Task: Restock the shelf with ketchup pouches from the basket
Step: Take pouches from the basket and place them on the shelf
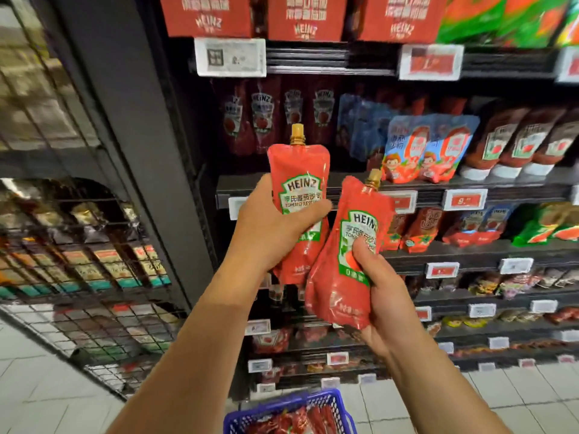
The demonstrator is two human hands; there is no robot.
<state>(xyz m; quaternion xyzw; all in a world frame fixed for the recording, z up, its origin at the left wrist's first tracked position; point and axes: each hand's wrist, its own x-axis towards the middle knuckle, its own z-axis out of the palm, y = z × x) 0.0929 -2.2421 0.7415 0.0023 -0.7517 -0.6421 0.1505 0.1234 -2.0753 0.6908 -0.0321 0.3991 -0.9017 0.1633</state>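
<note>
My left hand (pixel 269 227) grips an upright red Heinz ketchup pouch (pixel 297 170) with a gold cap, raised in front of the shelf. My right hand (pixel 380 296) holds a second red Heinz pouch (pixel 341 270), tilted with its cap pointing up and right. The two pouches touch at their lower edges. Behind them, a dark shelf (pixel 344 183) carries a row of similar Heinz pouches (pixel 275 117) standing at the back left. A blue plastic basket (pixel 338 402) with more red pouches in it sits at the bottom of the view, below my forearms.
Blue-and-red kids' sauce pouches (pixel 429 148) and ketchup bottles (pixel 517 142) stand to the right on the same shelf. Red Heinz boxes (pixel 307 17) fill the shelf above. A wire-mesh rack (pixel 78 245) of packets stands left of a dark pillar (pixel 131 120). White floor tiles lie below.
</note>
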